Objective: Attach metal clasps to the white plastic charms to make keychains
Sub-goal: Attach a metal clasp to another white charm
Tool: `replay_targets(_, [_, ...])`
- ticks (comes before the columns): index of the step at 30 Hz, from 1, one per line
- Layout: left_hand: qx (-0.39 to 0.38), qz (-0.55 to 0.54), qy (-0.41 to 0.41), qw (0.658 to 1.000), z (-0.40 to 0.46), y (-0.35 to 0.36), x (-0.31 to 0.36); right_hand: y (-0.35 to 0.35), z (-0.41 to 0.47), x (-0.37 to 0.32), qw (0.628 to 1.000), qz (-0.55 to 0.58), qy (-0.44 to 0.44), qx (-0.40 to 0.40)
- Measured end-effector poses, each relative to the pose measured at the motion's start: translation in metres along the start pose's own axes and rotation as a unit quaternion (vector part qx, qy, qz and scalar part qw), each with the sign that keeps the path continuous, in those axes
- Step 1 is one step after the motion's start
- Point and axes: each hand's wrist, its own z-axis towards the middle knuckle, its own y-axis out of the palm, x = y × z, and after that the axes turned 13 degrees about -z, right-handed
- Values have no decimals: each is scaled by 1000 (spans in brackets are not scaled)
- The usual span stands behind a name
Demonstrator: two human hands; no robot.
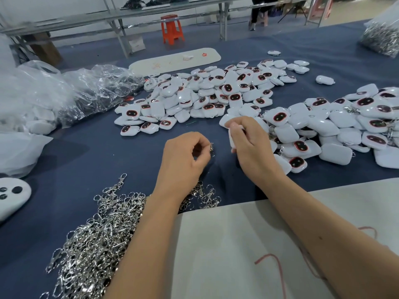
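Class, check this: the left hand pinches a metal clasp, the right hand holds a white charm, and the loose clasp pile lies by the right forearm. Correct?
Not quite. The head view shows the clasp pile by the left forearm. The left hand pinches a clasp; the right hand holds a charm.

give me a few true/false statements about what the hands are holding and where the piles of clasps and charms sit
1. The left hand pinches a metal clasp. True.
2. The right hand holds nothing. False: it grips a white charm.
3. The loose clasp pile lies on the far side of the table by the orange stool. False: it lies near the person, by the left forearm.
4. A heap of white charms lies on the blue cloth beyond the hands. True.
5. The orange stool stands on the table. False: it stands on the floor beyond the table.
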Motion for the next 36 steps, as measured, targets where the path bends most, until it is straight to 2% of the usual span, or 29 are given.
replay_targets(3, [-15,-2,-1,1000,0,3,1,0,-1,1,999,23,-1,-34])
replay_targets(5, [-26,0,-3,1000,1,3,0,0,-1,-1,998,59,-14,-18])
replay_targets(11, [-40,9,0,999,0,3,0,1,2,3,997,70,12,24])
replay_targets(17, [-40,11,0,999,0,4,1,2,-1,5,998,57,5,-27])
replay_targets(20, [-39,9,-4,999,-1,3,0,2,0,6,998,58,19,-26])
replay_targets(28, [-48,12,-11,999,-1,3,2,-1,4,7,985,149,54,-70])
replay_targets(36, [-43,15,-14,999,-1,4,1,1,4,9,987,138,59,-60])
